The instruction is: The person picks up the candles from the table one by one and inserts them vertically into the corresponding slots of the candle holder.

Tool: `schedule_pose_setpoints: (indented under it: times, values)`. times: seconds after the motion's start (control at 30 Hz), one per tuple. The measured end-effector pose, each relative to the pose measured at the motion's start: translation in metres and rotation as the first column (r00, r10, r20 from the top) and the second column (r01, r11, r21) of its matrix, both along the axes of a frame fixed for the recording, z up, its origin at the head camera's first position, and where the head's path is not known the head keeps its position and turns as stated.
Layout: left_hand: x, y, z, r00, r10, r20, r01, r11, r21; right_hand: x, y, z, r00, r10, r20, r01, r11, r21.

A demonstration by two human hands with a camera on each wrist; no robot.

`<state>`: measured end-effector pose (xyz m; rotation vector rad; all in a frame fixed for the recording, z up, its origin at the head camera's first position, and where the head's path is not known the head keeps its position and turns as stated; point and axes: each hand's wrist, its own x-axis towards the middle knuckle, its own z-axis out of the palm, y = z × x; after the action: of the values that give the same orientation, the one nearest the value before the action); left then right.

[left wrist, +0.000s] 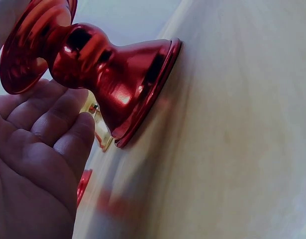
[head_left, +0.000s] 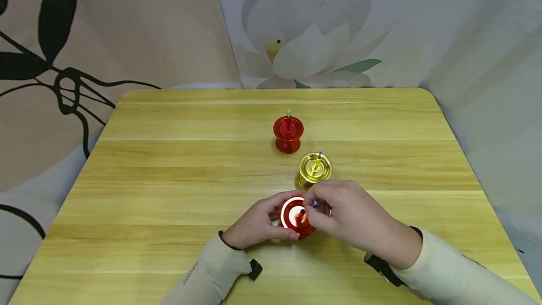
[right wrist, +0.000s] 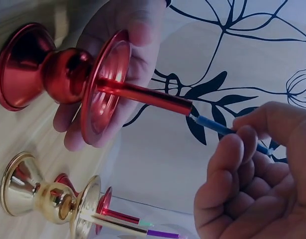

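Nearest table edge: left hand cupping shiny red metal candle holder, fingers curled around its stem. Right hand pinching thin blue candle at holder's red tube. Beyond: gold metal holder, then 2nd red holder, both on yellow wooden table.

The right hand pinches a blue candle entering the red holder, steadied by the left hand.
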<state>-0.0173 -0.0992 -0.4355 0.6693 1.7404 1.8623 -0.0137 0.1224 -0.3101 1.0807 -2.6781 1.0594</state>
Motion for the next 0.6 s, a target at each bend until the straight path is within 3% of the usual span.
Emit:
schedule_pose_setpoints:
  times: [0.6]
  values:
    - [-0.0002,0.0009,-0.0002,1.000,-0.007,0.005,0.007,1.000,-0.005,0.0024,-0.0042,-0.0010,0.999,0.042,0.005,-0.042,0.998,0.040]
